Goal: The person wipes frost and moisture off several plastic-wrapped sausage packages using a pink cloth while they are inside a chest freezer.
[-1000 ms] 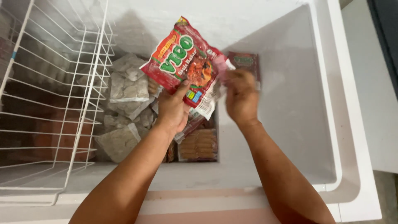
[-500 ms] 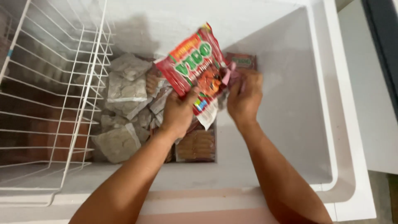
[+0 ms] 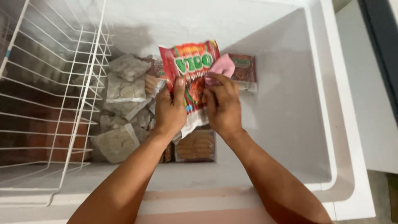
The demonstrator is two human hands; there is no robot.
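The person stands at an open white chest freezer point(image 3: 327, 124) and holds a flat red plastic food packet with green lettering point(image 3: 191, 66) above its interior. The left hand point(image 3: 171, 111) is clamped on the packet's lower left portion, thumb pressed flat on the front face and fingers wrapped behind. The right hand point(image 3: 224, 105) grips the packet's right edge, fingers curled closed around it together with a small pink piece of plastic point(image 3: 224, 65) that protrudes just right of the packet. The packet is tilted, its top edge pointing toward the freezer's far wall and its pale lower corner hanging between the two wrists.

Directly below the packet, on the freezer floor, lies a clear pack of brown sausages point(image 3: 195, 146). Left of the packet sits a pile of frosted grey-white bags point(image 3: 122, 89). Just right of the packet, against the freezer's inner step, rests a dark red rectangular package point(image 3: 243, 71). A white wire basket point(image 3: 62, 103) hangs well left of the packet, across the freezer's left end.
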